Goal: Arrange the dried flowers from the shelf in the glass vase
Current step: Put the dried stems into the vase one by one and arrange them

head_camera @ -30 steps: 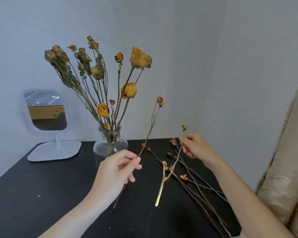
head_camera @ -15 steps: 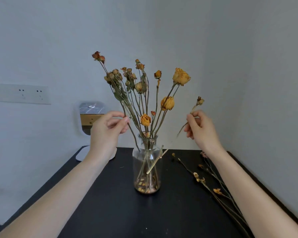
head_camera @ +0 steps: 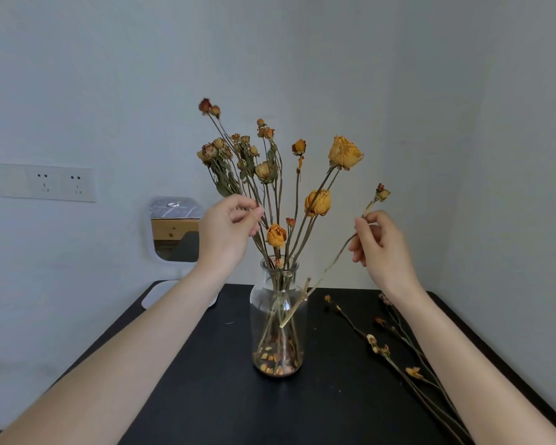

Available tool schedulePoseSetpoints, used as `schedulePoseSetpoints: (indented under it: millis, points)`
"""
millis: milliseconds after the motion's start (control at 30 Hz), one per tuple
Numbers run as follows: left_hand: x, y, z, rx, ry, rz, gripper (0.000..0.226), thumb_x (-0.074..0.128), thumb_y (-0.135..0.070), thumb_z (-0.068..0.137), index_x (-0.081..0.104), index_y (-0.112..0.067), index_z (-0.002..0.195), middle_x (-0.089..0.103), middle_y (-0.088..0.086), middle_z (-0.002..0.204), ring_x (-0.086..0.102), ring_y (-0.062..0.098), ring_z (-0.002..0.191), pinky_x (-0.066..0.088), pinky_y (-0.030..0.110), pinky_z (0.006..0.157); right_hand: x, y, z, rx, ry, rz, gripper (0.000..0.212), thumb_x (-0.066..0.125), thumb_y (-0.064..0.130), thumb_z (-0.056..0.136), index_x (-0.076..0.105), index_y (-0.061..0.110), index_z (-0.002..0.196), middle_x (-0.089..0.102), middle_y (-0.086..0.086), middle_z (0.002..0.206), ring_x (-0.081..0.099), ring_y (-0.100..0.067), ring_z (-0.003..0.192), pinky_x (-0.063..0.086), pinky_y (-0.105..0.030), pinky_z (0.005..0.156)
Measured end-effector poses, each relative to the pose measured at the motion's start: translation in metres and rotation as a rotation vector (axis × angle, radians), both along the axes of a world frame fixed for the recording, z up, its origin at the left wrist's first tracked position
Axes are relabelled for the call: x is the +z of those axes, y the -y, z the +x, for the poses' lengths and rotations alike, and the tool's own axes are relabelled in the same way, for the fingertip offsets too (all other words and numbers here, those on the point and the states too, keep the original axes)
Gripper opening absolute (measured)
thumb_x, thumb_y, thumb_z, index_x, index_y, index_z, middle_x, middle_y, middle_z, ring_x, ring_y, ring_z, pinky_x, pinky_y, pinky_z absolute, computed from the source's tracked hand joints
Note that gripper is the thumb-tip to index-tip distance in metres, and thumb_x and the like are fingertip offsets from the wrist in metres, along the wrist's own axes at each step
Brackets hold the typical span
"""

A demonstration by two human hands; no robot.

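Glass vase [head_camera: 278, 316] of dried flowers [head_camera: 345, 152] upright mid surface [head_camera: 206, 396], bare room left of it, loose stems [head_camera: 395, 358] along the right edge, left hand [head_camera: 227, 232], fingers pinching a red-bud stem [head_camera: 206, 106] in the bunch, right hand [head_camera: 381, 248], fingers pinching a pale stem [head_camera: 382, 194] outside the neck.

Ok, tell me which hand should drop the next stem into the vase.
Right. The right hand pinches a pale stem whose cut end hangs outside the glass vase. The left hand pinches a red-budded stem that seems to stand in it.

A white-framed mirror [head_camera: 174, 232] stands against the grey wall [head_camera: 430, 91], right of a double socket plate [head_camera: 45, 182].
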State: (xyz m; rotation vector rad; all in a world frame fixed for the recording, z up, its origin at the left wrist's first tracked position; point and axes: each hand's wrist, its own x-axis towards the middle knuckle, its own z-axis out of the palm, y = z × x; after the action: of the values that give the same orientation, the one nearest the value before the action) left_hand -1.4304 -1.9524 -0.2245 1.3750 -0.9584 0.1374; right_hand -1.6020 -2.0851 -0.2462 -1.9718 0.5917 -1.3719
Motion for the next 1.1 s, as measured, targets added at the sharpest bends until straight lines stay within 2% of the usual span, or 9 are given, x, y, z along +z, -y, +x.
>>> schedulePoseSetpoints:
  millis: [67, 200, 400, 567, 667, 733, 833, 967, 1100]
  points:
    - [-0.007, 0.005, 0.001, 0.011, 0.038, 0.104, 0.005, 0.064, -0.020, 0.086, 0.062, -0.023, 0.082, 0.066, -0.010, 0.069, 0.061, 0.000, 0.058, 0.045, 0.007, 0.053, -0.001, 0.002, -0.001, -0.005, -0.004, -0.003, 0.013, 0.042, 0.025, 0.097, 0.051, 0.016, 0.096, 0.060, -0.001, 0.068, 0.053, -0.008, 0.053, 0.041, -0.013, 0.047]
    - [-0.009, 0.011, 0.004, 0.040, 0.086, 0.203, 0.005, 0.063, -0.018, 0.087, 0.063, -0.020, 0.082, 0.062, -0.012, 0.066, 0.059, 0.002, 0.055, 0.038, -0.001, 0.051, -0.002, 0.007, -0.003, -0.022, -0.007, -0.007, 0.012, 0.043, 0.025, 0.097, 0.051, 0.017, 0.096, 0.060, -0.001, 0.068, 0.053, -0.007, 0.052, 0.041, -0.012, 0.047]
    - [-0.003, 0.016, 0.006, 0.039, 0.210, 0.379, 0.011, 0.059, -0.016, 0.089, 0.064, -0.016, 0.079, 0.064, -0.001, 0.070, 0.055, 0.002, 0.053, 0.042, 0.008, 0.056, -0.007, 0.011, -0.003, -0.022, -0.004, 0.013, 0.011, 0.043, 0.026, 0.097, 0.052, 0.018, 0.095, 0.060, -0.001, 0.068, 0.053, -0.006, 0.052, 0.041, -0.015, 0.050]
    - [0.004, 0.017, 0.004, 0.055, 0.107, 0.212, 0.018, 0.060, -0.030, 0.088, 0.067, -0.017, 0.097, 0.064, -0.002, 0.076, 0.058, 0.005, 0.070, 0.040, 0.015, 0.062, -0.010, 0.013, 0.000, -0.012, -0.017, 0.027, 0.010, 0.044, 0.025, 0.097, 0.051, 0.018, 0.096, 0.060, -0.001, 0.068, 0.053, -0.008, 0.054, 0.041, -0.017, 0.051]
    - [0.012, 0.017, 0.004, -0.023, -0.017, 0.129, 0.024, 0.063, -0.034, 0.085, 0.067, -0.015, 0.100, 0.063, -0.006, 0.071, 0.053, 0.004, 0.063, 0.041, 0.023, 0.066, -0.011, 0.014, 0.000, -0.010, -0.014, 0.033, 0.010, 0.044, 0.025, 0.097, 0.052, 0.018, 0.096, 0.060, -0.002, 0.067, 0.053, -0.009, 0.054, 0.041, -0.017, 0.051]
    - [0.013, 0.018, 0.003, -0.058, -0.071, 0.107, 0.025, 0.063, -0.033, 0.086, 0.065, -0.012, 0.099, 0.063, -0.005, 0.070, 0.051, 0.004, 0.058, 0.040, 0.020, 0.060, -0.011, 0.015, 0.000, -0.007, -0.013, 0.043, 0.010, 0.044, 0.025, 0.096, 0.052, 0.017, 0.095, 0.060, -0.002, 0.067, 0.053, -0.009, 0.053, 0.041, -0.017, 0.051]
    - [0.012, 0.017, 0.004, -0.056, -0.048, 0.141, 0.017, 0.060, -0.026, 0.089, 0.066, -0.011, 0.090, 0.061, -0.005, 0.067, 0.048, 0.003, 0.055, 0.036, 0.017, 0.053, -0.011, 0.015, 0.000, -0.009, -0.020, 0.042, 0.011, 0.044, 0.025, 0.097, 0.052, 0.017, 0.095, 0.060, -0.002, 0.068, 0.053, -0.009, 0.053, 0.041, -0.018, 0.052]
    - [0.008, 0.017, 0.005, -0.109, -0.017, 0.352, 0.014, 0.062, -0.023, 0.087, 0.067, -0.010, 0.086, 0.060, 0.001, 0.069, 0.045, 0.007, 0.053, 0.035, 0.018, 0.050, -0.009, 0.015, 0.001, -0.009, -0.021, 0.029, 0.011, 0.044, 0.025, 0.097, 0.052, 0.017, 0.096, 0.060, -0.002, 0.068, 0.053, -0.009, 0.053, 0.041, -0.018, 0.052]
    - [0.000, 0.009, 0.003, -0.071, -0.012, 0.283, 0.016, 0.065, -0.027, 0.084, 0.060, -0.023, 0.099, 0.063, -0.006, 0.068, 0.051, 0.001, 0.049, 0.039, 0.018, 0.053, -0.006, 0.016, 0.002, -0.020, 0.011, 0.009, 0.010, 0.044, 0.026, 0.097, 0.051, 0.019, 0.094, 0.060, 0.000, 0.066, 0.053, -0.004, 0.051, 0.041, -0.017, 0.052]
